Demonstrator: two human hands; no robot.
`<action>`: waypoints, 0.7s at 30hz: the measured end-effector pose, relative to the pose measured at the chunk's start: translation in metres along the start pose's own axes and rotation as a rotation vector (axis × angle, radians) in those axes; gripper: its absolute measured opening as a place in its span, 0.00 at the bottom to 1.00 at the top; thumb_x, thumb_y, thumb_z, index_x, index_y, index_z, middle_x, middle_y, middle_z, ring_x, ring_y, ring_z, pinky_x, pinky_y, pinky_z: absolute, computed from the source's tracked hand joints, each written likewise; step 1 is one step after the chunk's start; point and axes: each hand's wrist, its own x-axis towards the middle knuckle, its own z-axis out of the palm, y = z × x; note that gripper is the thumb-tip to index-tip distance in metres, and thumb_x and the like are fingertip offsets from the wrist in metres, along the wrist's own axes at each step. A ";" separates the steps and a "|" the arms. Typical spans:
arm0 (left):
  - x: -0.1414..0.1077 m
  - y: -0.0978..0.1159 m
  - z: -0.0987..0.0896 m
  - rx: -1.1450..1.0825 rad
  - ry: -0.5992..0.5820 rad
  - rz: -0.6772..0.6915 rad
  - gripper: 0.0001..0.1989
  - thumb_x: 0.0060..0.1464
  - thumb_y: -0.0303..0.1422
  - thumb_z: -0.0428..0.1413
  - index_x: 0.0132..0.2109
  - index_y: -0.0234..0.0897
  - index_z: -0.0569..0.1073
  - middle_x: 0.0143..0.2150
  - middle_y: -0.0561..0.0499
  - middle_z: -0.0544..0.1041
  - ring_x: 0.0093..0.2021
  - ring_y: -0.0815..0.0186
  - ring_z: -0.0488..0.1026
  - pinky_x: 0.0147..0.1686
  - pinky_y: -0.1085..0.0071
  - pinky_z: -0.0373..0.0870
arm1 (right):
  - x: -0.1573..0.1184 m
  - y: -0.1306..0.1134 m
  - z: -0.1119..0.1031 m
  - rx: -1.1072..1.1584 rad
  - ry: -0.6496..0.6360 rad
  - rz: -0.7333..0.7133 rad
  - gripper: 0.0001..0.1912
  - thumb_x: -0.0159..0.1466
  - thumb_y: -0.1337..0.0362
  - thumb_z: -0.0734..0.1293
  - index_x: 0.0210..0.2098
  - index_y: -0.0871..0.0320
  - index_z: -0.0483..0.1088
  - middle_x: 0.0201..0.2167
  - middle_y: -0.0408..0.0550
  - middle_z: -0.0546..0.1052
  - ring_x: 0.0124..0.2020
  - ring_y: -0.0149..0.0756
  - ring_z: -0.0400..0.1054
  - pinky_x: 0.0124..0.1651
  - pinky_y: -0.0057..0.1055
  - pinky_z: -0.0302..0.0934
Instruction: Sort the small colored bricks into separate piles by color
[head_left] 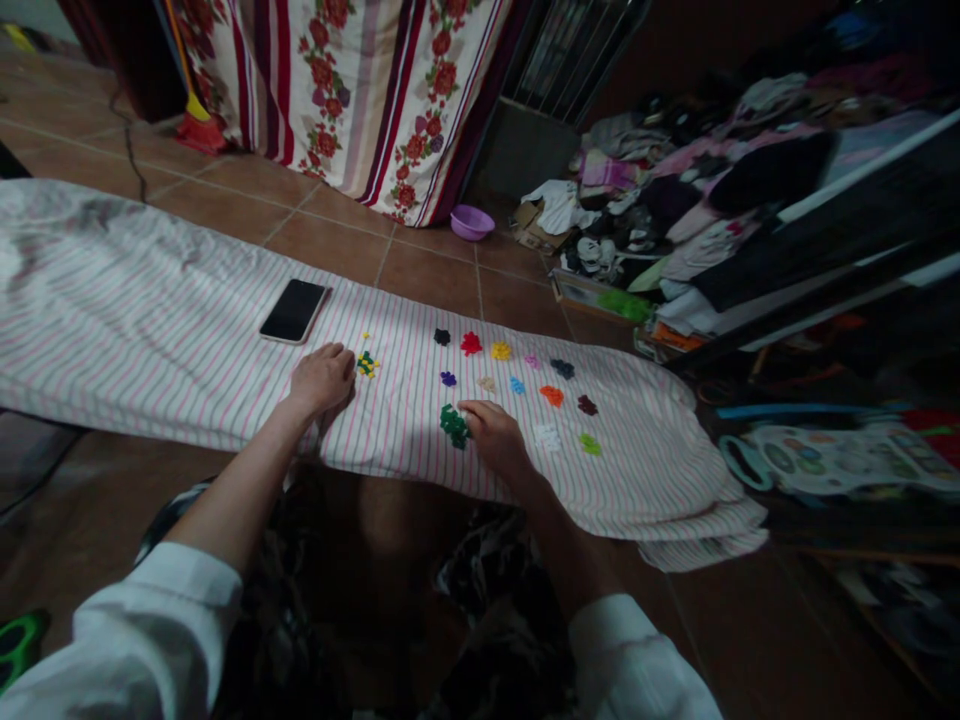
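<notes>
My left hand [324,378] rests palm down on the striped cloth, fingers curled. It is right beside a small mixed heap of green and yellow pieces [367,364]; a loose yellow piece [366,335] lies above that heap. My right hand [493,432] has its fingertips drawn together at the edge of a dark green pile [454,425]. Whatever either hand may hold is hidden or too small to make out. Sorted small piles lie further right, among them black [442,337], red [470,344], yellow [501,350], purple [448,378], orange [552,396], white [548,437] and lime green [590,443].
A phone [294,310] lies on the striped cloth [180,340] left of the piles. Beyond the cloth's far edge are a purple basin [472,222], a flowered curtain [360,100] and a red broom [201,134]. Clothes [675,180] are heaped at the right.
</notes>
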 end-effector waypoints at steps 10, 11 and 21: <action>0.000 -0.002 0.002 0.000 0.021 0.007 0.14 0.64 0.33 0.42 0.45 0.36 0.71 0.48 0.43 0.72 0.52 0.57 0.69 0.47 0.62 0.65 | 0.062 -0.042 0.039 0.071 -0.127 -0.160 0.15 0.64 0.69 0.59 0.44 0.58 0.76 0.43 0.51 0.78 0.47 0.38 0.71 0.53 0.36 0.65; 0.000 -0.002 0.002 -0.002 0.022 0.008 0.14 0.64 0.33 0.42 0.45 0.36 0.71 0.48 0.43 0.72 0.51 0.57 0.69 0.47 0.62 0.65 | 0.068 -0.046 0.046 0.071 -0.142 -0.162 0.16 0.64 0.70 0.59 0.44 0.58 0.76 0.43 0.51 0.78 0.47 0.37 0.71 0.53 0.36 0.65; 0.001 -0.004 0.001 -0.035 0.012 0.010 0.14 0.64 0.31 0.41 0.46 0.37 0.71 0.49 0.43 0.71 0.52 0.56 0.68 0.46 0.61 0.65 | 0.123 -0.072 0.096 0.040 -0.199 -0.120 0.20 0.65 0.73 0.57 0.51 0.57 0.73 0.47 0.52 0.74 0.50 0.37 0.68 0.56 0.34 0.61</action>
